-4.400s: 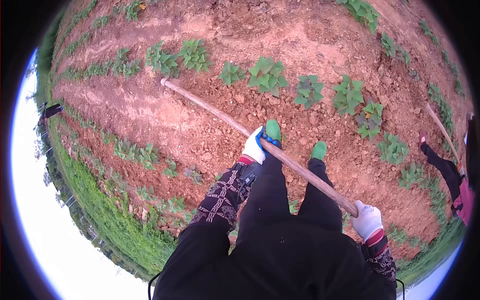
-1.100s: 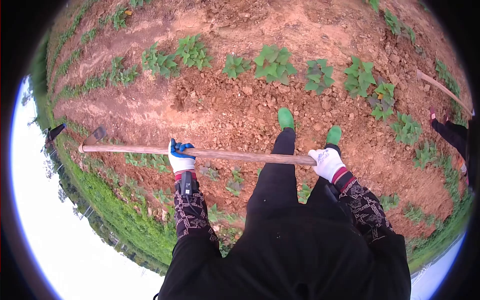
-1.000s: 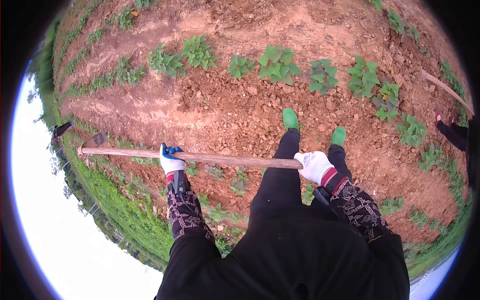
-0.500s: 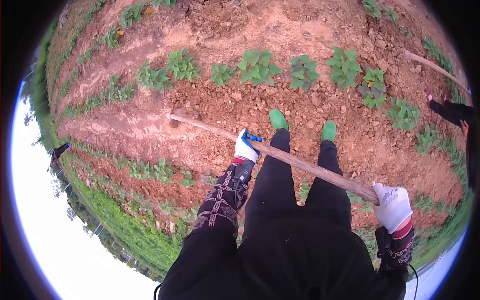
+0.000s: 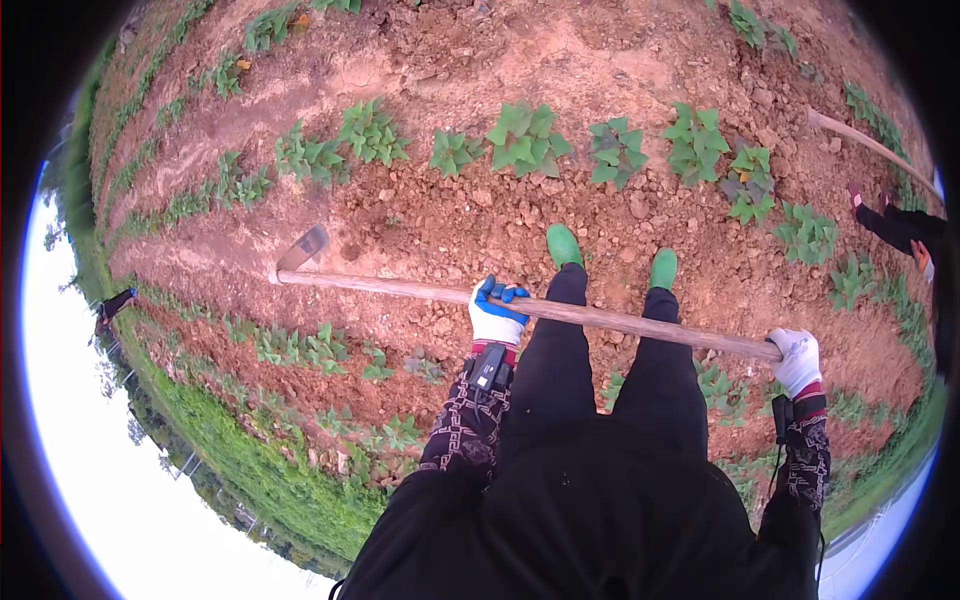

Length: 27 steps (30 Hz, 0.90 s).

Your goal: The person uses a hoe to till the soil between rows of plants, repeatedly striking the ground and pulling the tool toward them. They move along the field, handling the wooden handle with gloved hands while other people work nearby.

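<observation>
I hold a long wooden-handled hoe (image 5: 400,290) across my body, nearly level. My left hand (image 5: 497,312), in a white and blue glove, grips the handle at its middle. My right hand (image 5: 797,358), in a white glove, grips the handle's rear end. The metal blade (image 5: 303,247) is lifted off the red soil at the left. My two green shoes (image 5: 563,245) stand on the loose, cloddy earth below the handle.
A row of leafy green plants (image 5: 525,140) runs across the ridge ahead of my feet; another row (image 5: 300,345) lies behind at lower left. A co-worker's leg (image 5: 895,225) and hoe handle (image 5: 870,145) are at the right edge. A distant person (image 5: 112,303) stands far left.
The hoe blade has come up out of the soil and swung left, and the handle has levelled. My right hand rose, my left hand stayed at mid handle.
</observation>
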Tool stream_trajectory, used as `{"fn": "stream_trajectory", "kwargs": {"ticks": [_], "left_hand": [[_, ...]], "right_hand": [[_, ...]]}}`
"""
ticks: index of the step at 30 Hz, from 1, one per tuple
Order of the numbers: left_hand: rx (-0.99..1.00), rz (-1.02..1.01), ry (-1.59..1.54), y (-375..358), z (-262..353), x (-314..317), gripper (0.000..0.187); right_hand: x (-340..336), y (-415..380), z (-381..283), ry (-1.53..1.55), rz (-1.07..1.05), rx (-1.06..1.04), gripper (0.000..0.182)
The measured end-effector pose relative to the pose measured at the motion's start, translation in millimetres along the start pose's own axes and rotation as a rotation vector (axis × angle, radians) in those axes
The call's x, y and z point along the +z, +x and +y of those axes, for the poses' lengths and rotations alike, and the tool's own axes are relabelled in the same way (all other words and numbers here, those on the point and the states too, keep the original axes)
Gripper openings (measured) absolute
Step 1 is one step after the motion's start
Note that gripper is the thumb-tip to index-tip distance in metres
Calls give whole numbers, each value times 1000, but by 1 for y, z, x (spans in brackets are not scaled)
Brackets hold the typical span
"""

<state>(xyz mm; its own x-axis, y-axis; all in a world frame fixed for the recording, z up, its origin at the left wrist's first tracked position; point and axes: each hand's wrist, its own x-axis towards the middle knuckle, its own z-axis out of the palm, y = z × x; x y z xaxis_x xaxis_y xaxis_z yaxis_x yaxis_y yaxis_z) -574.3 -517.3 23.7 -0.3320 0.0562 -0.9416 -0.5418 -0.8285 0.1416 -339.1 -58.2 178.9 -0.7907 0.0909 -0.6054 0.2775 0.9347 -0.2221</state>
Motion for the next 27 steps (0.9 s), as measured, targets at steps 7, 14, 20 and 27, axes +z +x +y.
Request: {"fn": "stream_trajectory", "kwargs": {"ticks": [7, 14, 20, 27], "left_hand": [[424, 128, 177, -50, 162, -2, 33], [717, 269, 420, -64, 224, -22, 32], [389, 180, 372, 37, 35, -28, 34], [-223, 61, 365, 5, -219, 36, 27]], "right_hand": [[83, 96, -110, 185, -131, -188, 17], [57, 92, -164, 271, -427, -335, 15], [-5, -6, -49, 174, -253, -125, 19], [-75, -161, 93, 173, -67, 291, 18]]}}
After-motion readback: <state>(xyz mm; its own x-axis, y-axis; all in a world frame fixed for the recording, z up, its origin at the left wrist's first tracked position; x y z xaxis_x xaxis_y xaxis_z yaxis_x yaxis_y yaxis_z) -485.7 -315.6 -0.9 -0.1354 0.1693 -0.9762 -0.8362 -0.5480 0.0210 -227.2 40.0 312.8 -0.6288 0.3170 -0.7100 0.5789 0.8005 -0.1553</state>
